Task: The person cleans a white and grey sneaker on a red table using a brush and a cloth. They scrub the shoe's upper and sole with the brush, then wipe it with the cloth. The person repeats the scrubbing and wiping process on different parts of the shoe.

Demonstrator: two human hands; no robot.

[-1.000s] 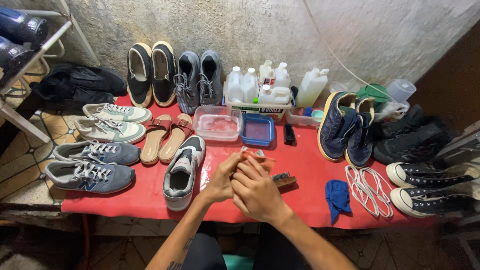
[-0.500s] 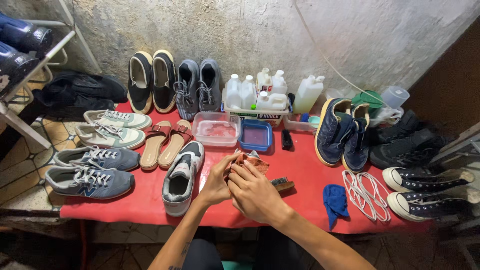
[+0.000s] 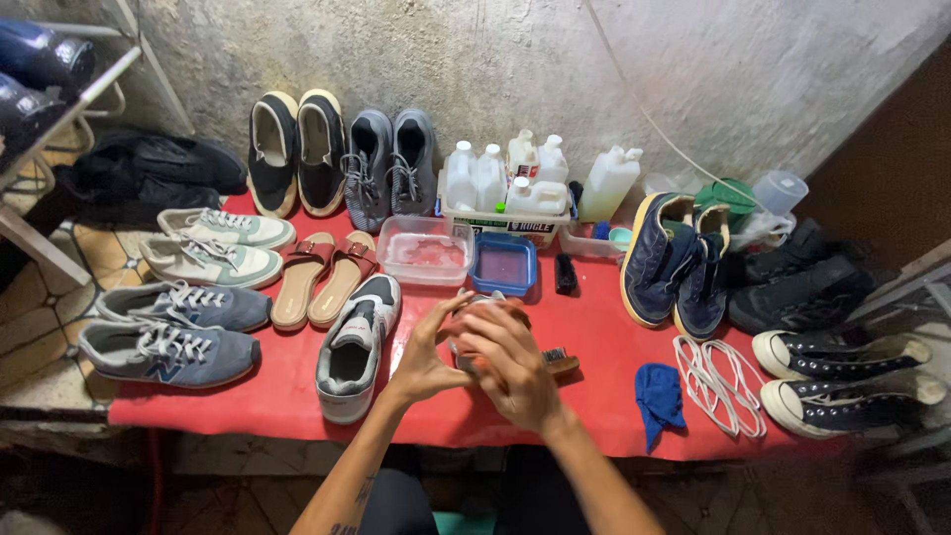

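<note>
Right hand (image 3: 510,372) lay curled over the top of a grey-and-orange sneaker (image 3: 485,309), fingers closed on it, above the middle of the red-covered table (image 3: 594,327); left hand (image 3: 426,357) stood half open against the shoe's left side, thumb and forefinger spread and touching it; most of the shoe was hidden behind both hands, so whether it rested on the table could not be told; wooden-backed brush (image 3: 558,361) lay just right of the right hand, partly hidden by it; grey-and-white sneaker (image 3: 355,342) lay just left of the left hand, toe toward the wall; clear plastic tub (image 3: 426,251) and blue square tub (image 3: 504,265) stood side by side behind the hands; tray of white plastic bottles (image 3: 505,188) stood behind the tubs, against the wall; blue cloth (image 3: 659,398) lay near the front edge, right of the hands; white laces (image 3: 720,381) lay coiled just right of the cloth; pair of navy sneakers (image 3: 674,263) lay beyond the laces; tan-and-maroon sandals (image 3: 315,277) lay left of the clear tub.
</note>
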